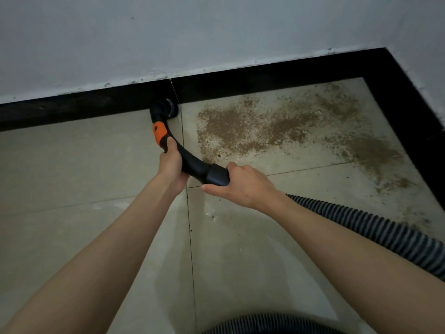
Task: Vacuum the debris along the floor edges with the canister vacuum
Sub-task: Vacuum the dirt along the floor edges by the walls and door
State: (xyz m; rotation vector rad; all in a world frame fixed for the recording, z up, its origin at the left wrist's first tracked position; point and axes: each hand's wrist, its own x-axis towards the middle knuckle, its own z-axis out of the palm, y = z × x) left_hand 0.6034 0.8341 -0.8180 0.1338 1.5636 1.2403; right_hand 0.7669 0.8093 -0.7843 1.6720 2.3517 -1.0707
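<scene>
1. We have our left hand (171, 162) wrapped round the curved black wand (190, 162) just below its orange collar (160, 132), and our right hand (243, 184) gripping the grey cuff (216, 176) where the ribbed hose (361, 225) joins.
2. The round nozzle (166, 109) sits on the tiled floor (72, 165), pressed against the black skirting (72, 109) at a tile joint.
3. The debris (252, 131), a brown gritty spread, lies just right of the nozzle and runs toward the corner along the skirting; the tiles to the left look clean, so we judge the edge about half done.
4. To do this step well, we should slide the nozzle rightward slowly, keeping it flat on the floor and tight to the skirting, in overlapping passes.
5. We should let our right hand feed hose slack so the wand does not lift or twist.
6. The corner will likely need the nozzle angled in.
</scene>
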